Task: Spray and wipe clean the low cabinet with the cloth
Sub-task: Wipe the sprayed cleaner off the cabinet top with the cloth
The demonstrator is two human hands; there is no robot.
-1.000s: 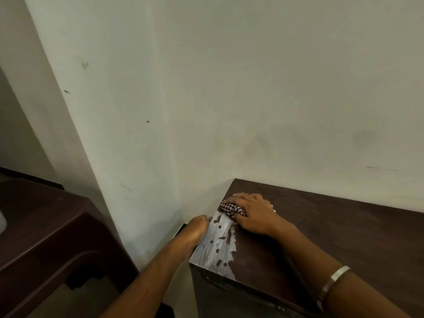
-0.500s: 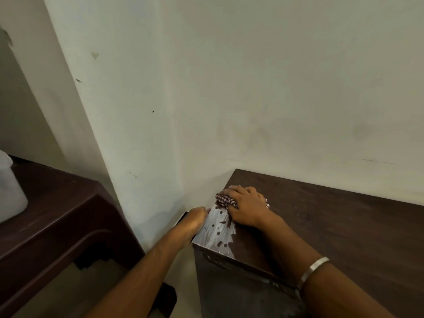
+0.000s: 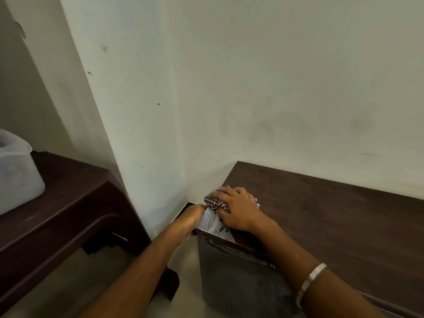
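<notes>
The bunched red-and-white checked cloth [image 3: 214, 203] lies on the top of the low dark brown wooden cabinet [image 3: 321, 216], at its left end close to the wall corner. Most of it sits under the right hand [image 3: 236, 208]; a fold pokes out past the fingertips toward the cabinet's left edge, and a small white fringe shows at the far side of the hand. The right hand lies palm down over the cloth with its fingers bent over the bundle, pressing it to the wood. Just in front of the cloth, at the cabinet's near left corner, a pale wet smear [image 3: 212, 224] with dark flecks covers the surface. A silver metal bangle [image 3: 309, 284] circles the right forearm.

The left hand [image 3: 191, 218] is at the cabinet's left side, against the top edge just beside the smear; its fingers are hidden behind the hand and the cabinet, so I cannot tell whether they are curled or straight.

Farther left, across a strip of pale floor, stands a dark brown plastic table [image 3: 68, 203], and a translucent white plastic container [image 3: 16, 177] rests on it. Pale, scuffed walls [image 3: 275, 88] meet in the corner behind the cabinet.
</notes>
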